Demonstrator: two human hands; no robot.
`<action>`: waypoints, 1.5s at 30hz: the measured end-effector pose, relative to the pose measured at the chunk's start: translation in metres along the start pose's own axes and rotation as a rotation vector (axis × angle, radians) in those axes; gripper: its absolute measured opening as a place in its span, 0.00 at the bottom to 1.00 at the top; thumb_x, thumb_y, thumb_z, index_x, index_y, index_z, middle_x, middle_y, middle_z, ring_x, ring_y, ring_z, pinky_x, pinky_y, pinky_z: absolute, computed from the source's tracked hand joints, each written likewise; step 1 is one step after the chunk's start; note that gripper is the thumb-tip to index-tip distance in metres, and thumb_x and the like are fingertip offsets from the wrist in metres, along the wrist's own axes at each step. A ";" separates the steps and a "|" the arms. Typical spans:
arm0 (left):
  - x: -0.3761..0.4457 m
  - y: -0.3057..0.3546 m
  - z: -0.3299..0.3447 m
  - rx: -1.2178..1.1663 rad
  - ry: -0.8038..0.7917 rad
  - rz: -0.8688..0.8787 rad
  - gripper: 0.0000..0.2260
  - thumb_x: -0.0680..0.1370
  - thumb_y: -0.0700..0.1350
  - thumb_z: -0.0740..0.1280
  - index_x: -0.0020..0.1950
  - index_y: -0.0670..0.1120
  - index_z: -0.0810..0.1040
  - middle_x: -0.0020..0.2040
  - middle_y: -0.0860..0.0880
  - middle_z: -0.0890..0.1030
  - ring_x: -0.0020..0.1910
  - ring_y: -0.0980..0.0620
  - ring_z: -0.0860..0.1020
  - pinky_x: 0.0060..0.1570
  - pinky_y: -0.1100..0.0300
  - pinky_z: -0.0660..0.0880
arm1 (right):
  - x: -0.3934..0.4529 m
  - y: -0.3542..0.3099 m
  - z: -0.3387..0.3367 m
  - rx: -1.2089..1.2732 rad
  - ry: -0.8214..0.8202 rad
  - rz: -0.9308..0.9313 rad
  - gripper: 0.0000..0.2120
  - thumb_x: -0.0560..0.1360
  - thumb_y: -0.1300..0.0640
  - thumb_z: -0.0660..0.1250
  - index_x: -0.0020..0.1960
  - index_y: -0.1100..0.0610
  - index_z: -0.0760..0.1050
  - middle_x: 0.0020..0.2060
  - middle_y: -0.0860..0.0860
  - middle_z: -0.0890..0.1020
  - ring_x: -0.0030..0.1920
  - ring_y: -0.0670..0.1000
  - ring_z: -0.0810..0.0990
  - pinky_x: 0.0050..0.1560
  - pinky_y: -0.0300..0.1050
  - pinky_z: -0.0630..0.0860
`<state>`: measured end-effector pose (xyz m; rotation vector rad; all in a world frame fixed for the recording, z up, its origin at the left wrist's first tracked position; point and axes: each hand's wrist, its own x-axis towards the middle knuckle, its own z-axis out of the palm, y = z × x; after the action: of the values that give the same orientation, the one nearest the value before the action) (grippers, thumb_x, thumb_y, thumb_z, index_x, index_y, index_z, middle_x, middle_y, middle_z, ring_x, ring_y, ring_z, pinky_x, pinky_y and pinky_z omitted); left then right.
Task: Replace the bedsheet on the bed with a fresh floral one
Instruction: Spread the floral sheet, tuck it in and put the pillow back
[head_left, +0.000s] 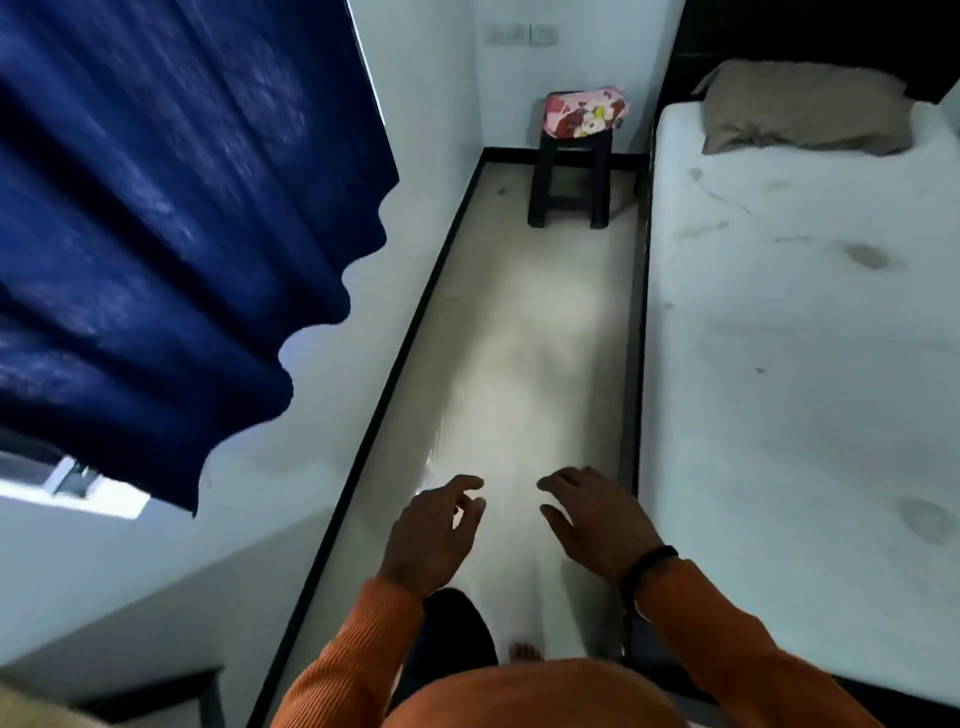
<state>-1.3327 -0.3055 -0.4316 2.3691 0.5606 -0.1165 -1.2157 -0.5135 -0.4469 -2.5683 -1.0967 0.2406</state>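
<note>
Left hand, right hand: fingers loose, empty; bare stained mattress; folded floral sheet.

Dark blue curtain hanging at the left, pale tiled floor with black skirting along the white wall, black stool in the far corner — switch plate above it, tan pillow at the far right

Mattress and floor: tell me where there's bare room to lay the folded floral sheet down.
The mattress is bare from the brown pillow at its head down to the near end. The floor strip between the wall and the bed is free from the stool back to both hands. The stool's top is taken by the floral sheet.
</note>
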 end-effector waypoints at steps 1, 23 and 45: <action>0.022 -0.004 -0.008 0.066 -0.003 0.005 0.13 0.81 0.60 0.62 0.64 0.62 0.76 0.47 0.63 0.83 0.52 0.58 0.81 0.55 0.55 0.77 | 0.023 -0.002 -0.002 0.005 0.002 0.002 0.14 0.78 0.49 0.64 0.62 0.51 0.78 0.54 0.48 0.83 0.52 0.55 0.82 0.47 0.53 0.81; 0.504 0.050 -0.170 -0.879 -0.201 -0.175 0.10 0.84 0.49 0.64 0.59 0.48 0.82 0.48 0.46 0.87 0.45 0.49 0.84 0.48 0.56 0.78 | 0.473 0.037 -0.110 1.508 0.648 0.882 0.06 0.80 0.58 0.70 0.52 0.61 0.81 0.48 0.58 0.87 0.44 0.54 0.85 0.50 0.53 0.82; 0.965 0.176 -0.145 -1.095 -0.256 -0.528 0.13 0.84 0.51 0.64 0.59 0.43 0.82 0.47 0.45 0.86 0.47 0.47 0.81 0.54 0.50 0.76 | 0.855 0.327 -0.175 1.702 0.548 1.153 0.06 0.79 0.58 0.71 0.55 0.58 0.80 0.49 0.58 0.87 0.46 0.54 0.84 0.53 0.52 0.82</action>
<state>-0.3966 0.0207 -0.4369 1.1009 0.8323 -0.2617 -0.3589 -0.1464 -0.4252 -1.1379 0.7347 0.4076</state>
